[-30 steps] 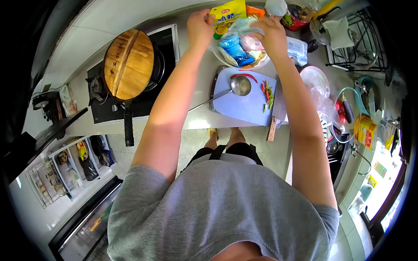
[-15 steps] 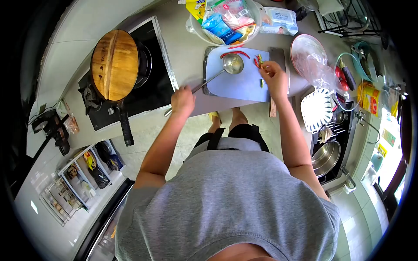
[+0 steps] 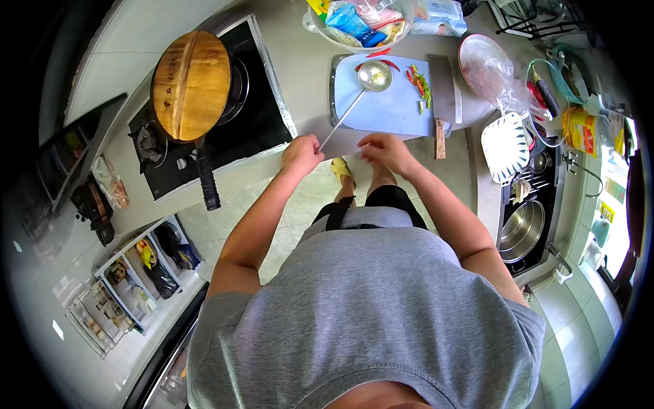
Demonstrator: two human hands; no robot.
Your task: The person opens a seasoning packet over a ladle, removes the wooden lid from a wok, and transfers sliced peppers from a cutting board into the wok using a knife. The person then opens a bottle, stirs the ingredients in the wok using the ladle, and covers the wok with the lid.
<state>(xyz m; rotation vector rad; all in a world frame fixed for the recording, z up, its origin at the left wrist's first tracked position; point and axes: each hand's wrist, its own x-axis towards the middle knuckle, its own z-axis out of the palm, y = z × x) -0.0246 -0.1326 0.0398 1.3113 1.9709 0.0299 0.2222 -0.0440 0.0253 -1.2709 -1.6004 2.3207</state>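
The left hand [image 3: 303, 155] clamped a silvery metal ladle [image 3: 375, 76], hiding its near end; I couldn't tell if the right hand [image 3: 390, 154] was closed.

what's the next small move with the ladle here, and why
I'd probably raise the ladle a little with the left hand, keeping it level: that hand holds the handle, and the bowl, over the cutting board, seems to have something pale in it that could spill if tilted.
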